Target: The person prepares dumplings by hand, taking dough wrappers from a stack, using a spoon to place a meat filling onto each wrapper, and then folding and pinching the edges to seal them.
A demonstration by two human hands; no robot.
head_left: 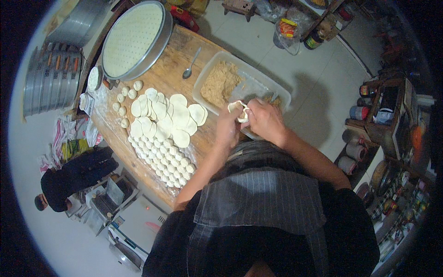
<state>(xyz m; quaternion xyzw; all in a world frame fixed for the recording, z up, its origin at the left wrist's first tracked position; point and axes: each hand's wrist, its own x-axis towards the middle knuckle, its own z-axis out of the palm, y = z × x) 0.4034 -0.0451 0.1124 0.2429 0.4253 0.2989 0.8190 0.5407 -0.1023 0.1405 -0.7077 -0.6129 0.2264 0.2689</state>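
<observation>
My left hand [229,126] cradles a round dough wrapper [238,110] with its rim gathered up. The fingers of my right hand [264,119] grip the wrapper's right edge. Both hands are over the near side of a plastic tub [284,90], where tan filling [219,85] is heaped at the left. Flat dough rounds [180,119] lie overlapping on the wooden table [204,135], left of my hands. Below them stand rows of small dough pieces [166,159]. Several dough balls [132,93] lie farther left. A metal spoon [187,73] rests beyond the rounds.
A large round steamer tray [133,38] with a perforated pale liner stands at the table's far left. Beside it is a bowl of white powder [93,79]. Stacked metal steamers [52,81] stand beyond the left edge. A person [65,183] in dark clothes is at the lower left.
</observation>
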